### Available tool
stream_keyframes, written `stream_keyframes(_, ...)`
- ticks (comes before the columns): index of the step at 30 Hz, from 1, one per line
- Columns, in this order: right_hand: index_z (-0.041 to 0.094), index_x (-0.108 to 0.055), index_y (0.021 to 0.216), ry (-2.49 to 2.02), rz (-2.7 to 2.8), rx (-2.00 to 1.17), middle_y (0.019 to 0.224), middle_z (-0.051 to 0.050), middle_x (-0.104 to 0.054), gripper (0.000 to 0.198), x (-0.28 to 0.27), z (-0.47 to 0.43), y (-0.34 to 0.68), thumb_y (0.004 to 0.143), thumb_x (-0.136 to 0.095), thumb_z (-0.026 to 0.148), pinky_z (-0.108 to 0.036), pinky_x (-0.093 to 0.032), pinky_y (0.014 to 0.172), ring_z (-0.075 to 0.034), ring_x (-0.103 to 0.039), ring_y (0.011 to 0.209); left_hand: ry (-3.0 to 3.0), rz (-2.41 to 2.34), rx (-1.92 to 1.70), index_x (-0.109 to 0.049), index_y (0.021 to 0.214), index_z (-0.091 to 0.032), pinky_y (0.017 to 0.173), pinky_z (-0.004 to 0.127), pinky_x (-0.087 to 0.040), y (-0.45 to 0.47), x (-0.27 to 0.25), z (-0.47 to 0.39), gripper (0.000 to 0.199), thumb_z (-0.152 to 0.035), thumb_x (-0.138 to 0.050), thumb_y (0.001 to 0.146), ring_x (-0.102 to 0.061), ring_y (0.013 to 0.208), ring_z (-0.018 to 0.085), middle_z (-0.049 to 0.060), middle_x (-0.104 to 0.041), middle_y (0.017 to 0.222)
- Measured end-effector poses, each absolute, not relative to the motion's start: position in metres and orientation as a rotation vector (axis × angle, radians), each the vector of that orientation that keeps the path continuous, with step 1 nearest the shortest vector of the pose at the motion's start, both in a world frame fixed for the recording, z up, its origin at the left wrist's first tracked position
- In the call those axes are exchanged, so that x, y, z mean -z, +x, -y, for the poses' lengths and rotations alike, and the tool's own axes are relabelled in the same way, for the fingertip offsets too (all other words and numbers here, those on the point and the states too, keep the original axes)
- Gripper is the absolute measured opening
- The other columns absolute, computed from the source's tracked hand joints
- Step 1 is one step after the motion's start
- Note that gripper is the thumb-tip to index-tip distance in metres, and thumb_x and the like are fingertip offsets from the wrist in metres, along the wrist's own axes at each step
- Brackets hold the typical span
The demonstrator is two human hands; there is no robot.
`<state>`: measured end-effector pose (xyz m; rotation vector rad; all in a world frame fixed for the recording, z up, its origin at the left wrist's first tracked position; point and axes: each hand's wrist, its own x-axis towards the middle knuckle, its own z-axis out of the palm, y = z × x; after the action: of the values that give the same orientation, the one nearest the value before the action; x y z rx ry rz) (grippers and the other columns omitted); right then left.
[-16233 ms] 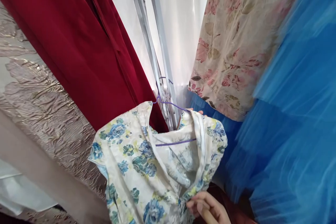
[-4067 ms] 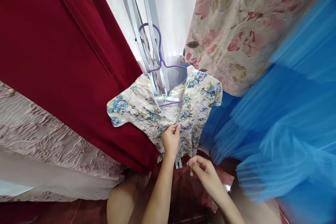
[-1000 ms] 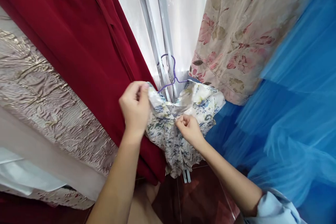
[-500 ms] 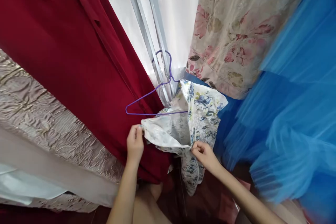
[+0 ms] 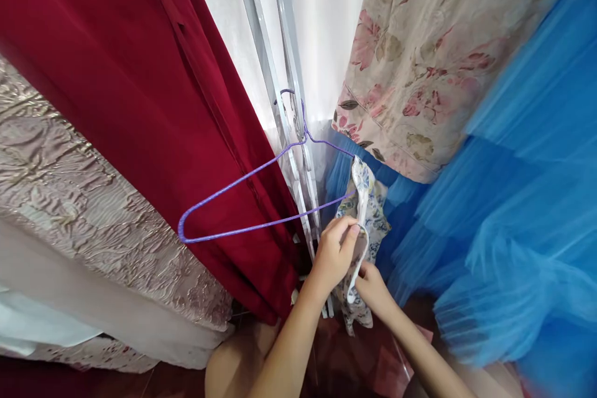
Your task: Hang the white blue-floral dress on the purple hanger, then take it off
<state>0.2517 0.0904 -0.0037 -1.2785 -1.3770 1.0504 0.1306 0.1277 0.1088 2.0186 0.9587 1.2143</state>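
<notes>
A purple hanger (image 5: 242, 183) hangs by its hook at the metal poles, its left end bare and tilted toward me. On its right end hangs a white floral garment (image 5: 373, 221), bunched and partly behind my hands. My left hand (image 5: 336, 249) is closed, pinching the garment's white edge just below the hanger's bottom bar. A little lower and to the right, my right hand (image 5: 373, 289) is closed on the same edge, its fingertips partly hidden by the cloth.
Metal poles (image 5: 284, 43) stand before a white cloth (image 5: 326, 25). A red fabric (image 5: 140, 106) hangs on the left beside a textured pink-gold fabric (image 5: 60, 180). To the right are a beige floral fabric (image 5: 415, 68) and blue tulle (image 5: 513, 230). Dark red floor (image 5: 340, 367) shows below.
My left hand has moved right, close to my right hand, bringing the garment's edge with it. The garment has narrowed toward the hanger's right end. The hanger's left end has swung nearer.
</notes>
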Motion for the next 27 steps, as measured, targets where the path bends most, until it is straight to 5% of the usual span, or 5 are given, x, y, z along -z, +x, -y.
stream_keyframes(3,0.017,-0.068,0.088,-1.303,1.464,-0.995,0.087,-0.005,-0.068,0.013,-0.007,-0.077,0.265,0.078,-0.063,0.024,-0.038,-0.049,0.084,-0.025,-0.060,0.083,2.176,-1.127,-1.224,-0.068,0.101,-0.021,0.085,0.032,-0.044,0.123,-0.108,-0.121,0.021,-0.029,-0.048,0.103,-0.059,0.091,0.019,0.005,-0.065,0.091)
stream_keyframes(7,0.022,-0.059,0.129,-1.022,1.563,-1.161,0.125,-0.008,-0.063,0.055,-0.048,-0.067,0.274,0.075,-0.070,0.020,-0.041,-0.041,0.106,-0.029,-0.055,0.120,2.391,-1.221,-1.171,-0.069,0.101,-0.023,0.080,0.033,-0.040,0.108,-0.119,-0.106,0.022,-0.028,-0.048,0.102,-0.054,0.083,0.019,0.003,-0.063,0.084)
stream_keyframes(13,0.018,-0.064,0.086,-0.689,1.466,-1.659,0.073,0.003,-0.058,0.005,-0.100,-0.077,0.259,0.083,-0.069,0.019,-0.023,-0.041,0.064,-0.012,-0.051,0.066,1.853,-0.942,-1.058,-0.061,0.101,-0.024,0.081,0.031,-0.042,0.087,-0.132,-0.094,0.017,-0.037,-0.051,0.102,-0.058,0.084,0.017,0.001,-0.063,0.086)
stream_keyframes(18,0.017,-0.068,0.093,-0.784,1.576,-1.339,0.084,-0.001,-0.065,0.016,-0.123,-0.081,0.278,0.096,-0.062,0.031,-0.023,-0.044,0.069,-0.014,-0.056,0.074,1.345,-0.529,-0.861,-0.047,0.128,-0.029,0.089,0.033,-0.046,0.058,-0.097,-0.083,0.047,-0.050,-0.067,0.091,-0.061,0.099,0.019,0.004,-0.058,0.116)
stream_keyframes(27,0.021,-0.077,0.094,-0.741,1.680,-1.211,0.084,-0.006,-0.074,0.024,-0.144,-0.074,0.303,0.094,-0.065,0.042,-0.028,-0.051,0.066,-0.019,-0.066,0.073,1.610,-0.921,-0.862,-0.055,0.135,-0.027,0.113,0.039,-0.037,0.065,-0.040,-0.049,0.055,-0.030,-0.076,0.083,-0.053,0.129,0.026,0.008,-0.059,0.136)
